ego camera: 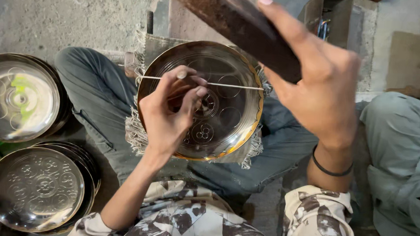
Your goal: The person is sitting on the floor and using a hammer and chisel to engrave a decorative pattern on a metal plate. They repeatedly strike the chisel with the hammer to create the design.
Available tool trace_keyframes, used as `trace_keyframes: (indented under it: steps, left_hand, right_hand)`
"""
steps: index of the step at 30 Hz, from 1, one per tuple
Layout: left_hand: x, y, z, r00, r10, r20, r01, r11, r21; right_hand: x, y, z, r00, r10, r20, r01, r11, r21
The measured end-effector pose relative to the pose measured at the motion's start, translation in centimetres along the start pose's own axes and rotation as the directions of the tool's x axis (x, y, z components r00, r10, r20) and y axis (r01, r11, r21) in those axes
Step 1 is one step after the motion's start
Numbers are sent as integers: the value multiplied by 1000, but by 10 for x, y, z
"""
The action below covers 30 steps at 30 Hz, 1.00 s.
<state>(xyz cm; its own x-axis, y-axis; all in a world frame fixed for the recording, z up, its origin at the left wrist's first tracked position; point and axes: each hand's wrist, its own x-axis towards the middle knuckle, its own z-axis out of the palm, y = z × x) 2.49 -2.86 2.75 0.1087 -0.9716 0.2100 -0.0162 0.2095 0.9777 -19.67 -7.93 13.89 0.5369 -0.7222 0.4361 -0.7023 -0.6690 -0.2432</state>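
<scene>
I am pinching a thin metal rod (229, 85) in my left hand (170, 114), thumb and fingertips closed together on it, and laying it across the brass plate (228, 128) that is resting on a frayed cloth (136, 134) over my lap. My right hand (320, 91) is raised above the plate's far edge, its grip wrapped shut around a dark, rusty bar (236, 23) that is slanting up and away.

The risk I am judging is in that bar. If I am bringing it down off line, it is likely landing on my left fingertips, which are sitting right at the rod, or glancing off and denting the plate's polished face. The rod is so slim that it could be rolling under my pinch and dragging a stray line across the pattern. The plate is only resting on cloth and knee, so it could be tilting or sliding sideways under a blow.

The plate is round, shiny and golden at the rim, with circles and flower shapes engraved inside. More plates (33, 188) like it are stacking up by my left side.
</scene>
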Motion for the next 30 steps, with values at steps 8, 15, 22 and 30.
trace_keyframes:
  steps: [8,15,22,30]
  left_hand:
    - [-10,-16,35,995,-46,-85,54,994,91]
    - [-13,-13,40,991,-20,-129,45,981,191]
    - [-11,-14,43,992,29,-119,-3,976,217]
    - [-10,-13,44,992,3,-126,31,962,270]
  right_hand:
    - [-9,21,2,1000,-4,13,4,1000,-1]
    - [9,26,-6,992,-127,25,127,992,-21]
    - [27,27,-10,957,-276,90,290,897,-333]
    - [38,16,-15,897,-301,322,401,861,-313]
